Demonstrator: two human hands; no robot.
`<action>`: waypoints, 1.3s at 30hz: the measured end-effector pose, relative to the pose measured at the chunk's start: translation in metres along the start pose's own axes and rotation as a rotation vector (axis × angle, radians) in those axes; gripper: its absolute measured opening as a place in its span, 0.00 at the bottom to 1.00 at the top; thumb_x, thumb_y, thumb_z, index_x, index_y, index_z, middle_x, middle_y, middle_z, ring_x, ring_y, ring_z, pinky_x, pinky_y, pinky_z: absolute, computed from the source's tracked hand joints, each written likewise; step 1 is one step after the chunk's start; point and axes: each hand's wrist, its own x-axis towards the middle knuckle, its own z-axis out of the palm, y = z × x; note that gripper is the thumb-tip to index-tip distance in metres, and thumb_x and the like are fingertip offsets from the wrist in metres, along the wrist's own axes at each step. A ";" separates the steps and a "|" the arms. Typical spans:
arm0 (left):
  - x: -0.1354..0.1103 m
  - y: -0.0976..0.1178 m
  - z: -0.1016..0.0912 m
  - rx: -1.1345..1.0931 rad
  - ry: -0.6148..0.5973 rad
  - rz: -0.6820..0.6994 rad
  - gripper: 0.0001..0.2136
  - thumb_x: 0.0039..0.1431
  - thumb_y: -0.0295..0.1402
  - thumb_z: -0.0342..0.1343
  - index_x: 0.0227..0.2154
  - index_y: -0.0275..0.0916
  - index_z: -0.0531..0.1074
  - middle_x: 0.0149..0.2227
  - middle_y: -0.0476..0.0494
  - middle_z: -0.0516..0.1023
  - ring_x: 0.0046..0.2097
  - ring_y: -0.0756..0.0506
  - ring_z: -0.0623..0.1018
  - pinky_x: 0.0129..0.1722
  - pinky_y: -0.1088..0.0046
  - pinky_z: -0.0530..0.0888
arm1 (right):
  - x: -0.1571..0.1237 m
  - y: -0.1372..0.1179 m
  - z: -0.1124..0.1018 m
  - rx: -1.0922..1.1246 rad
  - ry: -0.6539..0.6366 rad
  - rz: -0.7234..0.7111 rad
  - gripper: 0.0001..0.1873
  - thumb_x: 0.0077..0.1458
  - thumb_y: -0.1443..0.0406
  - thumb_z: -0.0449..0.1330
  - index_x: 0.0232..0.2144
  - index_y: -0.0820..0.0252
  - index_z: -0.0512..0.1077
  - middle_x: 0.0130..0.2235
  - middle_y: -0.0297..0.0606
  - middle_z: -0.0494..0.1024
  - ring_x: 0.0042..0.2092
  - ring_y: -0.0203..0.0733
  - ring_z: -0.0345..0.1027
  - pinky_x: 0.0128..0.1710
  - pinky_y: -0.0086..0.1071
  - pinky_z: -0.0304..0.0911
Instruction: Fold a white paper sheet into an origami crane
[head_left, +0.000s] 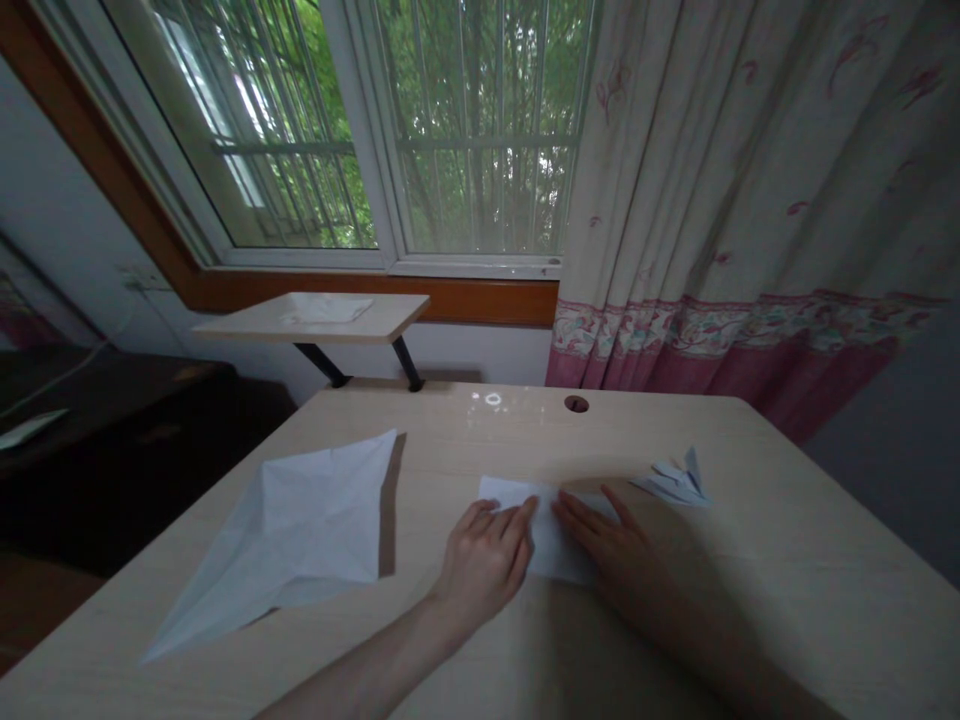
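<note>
While the left hand [487, 555], loosely bent, and the right hand [615, 540], outstretched, lay on the white paper [556, 552] on the desk [442, 440], apparently gripping nothing, uneven pressure could have skewed it or creased it crookedly.

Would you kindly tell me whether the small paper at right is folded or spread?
Folded: the small paper shows narrow, pointed flaps, one sticking up.

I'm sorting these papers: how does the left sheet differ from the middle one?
The left sheet lies untouched; the middle sheet has the left hand and the right hand on it. The left sheet also looks larger than the middle sheet. Both look white.
</note>
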 end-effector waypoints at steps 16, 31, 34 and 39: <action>0.000 0.005 -0.002 -0.092 0.170 0.136 0.12 0.69 0.25 0.46 0.49 0.33 0.71 0.32 0.45 0.82 0.29 0.46 0.80 0.37 0.65 0.77 | 0.002 -0.006 0.010 0.007 -0.056 -0.047 0.31 0.60 0.76 0.43 0.64 0.65 0.63 0.64 0.48 0.68 0.64 0.47 0.62 0.62 0.48 0.62; -0.004 0.004 0.021 -0.005 -0.208 0.032 0.17 0.72 0.29 0.45 0.58 0.32 0.69 0.60 0.36 0.73 0.60 0.40 0.74 0.57 0.60 0.76 | 0.004 -0.010 0.011 0.131 -0.166 0.115 0.30 0.68 0.63 0.47 0.70 0.60 0.51 0.70 0.42 0.54 0.70 0.47 0.50 0.68 0.50 0.51; -0.004 0.002 0.024 -0.017 -0.236 0.027 0.18 0.72 0.29 0.44 0.62 0.33 0.65 0.62 0.36 0.70 0.63 0.41 0.71 0.60 0.60 0.74 | 0.003 -0.009 0.014 0.114 -0.154 0.132 0.30 0.68 0.63 0.47 0.70 0.58 0.50 0.70 0.43 0.54 0.70 0.48 0.49 0.68 0.51 0.50; -0.003 -0.001 0.024 -0.068 -0.277 0.011 0.21 0.72 0.28 0.43 0.65 0.35 0.59 0.65 0.37 0.65 0.66 0.42 0.67 0.63 0.56 0.70 | 0.004 -0.011 0.013 0.050 -0.124 0.108 0.30 0.69 0.61 0.46 0.70 0.59 0.49 0.70 0.44 0.55 0.70 0.50 0.49 0.68 0.55 0.49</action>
